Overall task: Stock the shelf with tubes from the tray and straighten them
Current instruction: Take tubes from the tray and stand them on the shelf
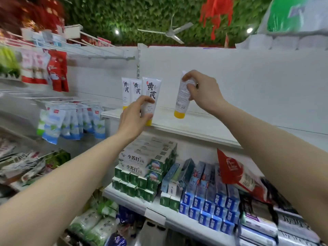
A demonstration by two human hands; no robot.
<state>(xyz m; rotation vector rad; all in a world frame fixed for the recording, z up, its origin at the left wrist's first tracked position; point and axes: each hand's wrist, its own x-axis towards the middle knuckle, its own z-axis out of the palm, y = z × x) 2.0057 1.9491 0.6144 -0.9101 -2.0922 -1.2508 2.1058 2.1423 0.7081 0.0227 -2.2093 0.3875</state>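
Two white tubes with yellow caps (130, 92) stand cap-down at the back left of the white upper shelf (195, 128). In front of them my left hand (135, 116) grips a third tube (150, 93) near the shelf's front edge, upright with its printed front facing me. My right hand (202, 92) holds a fourth tube (182, 98) by its upper part, back label toward me, slightly tilted, its yellow cap at or just above the shelf surface. The tray is out of view.
The upper shelf runs to the right under a white back panel (230, 77). Below sit stacked toothpaste boxes (147, 166) and blue boxes (209, 205). Hanging packets (74, 123) fill wire hooks at the left. Bulky white packs (284, 41) rest on top right.
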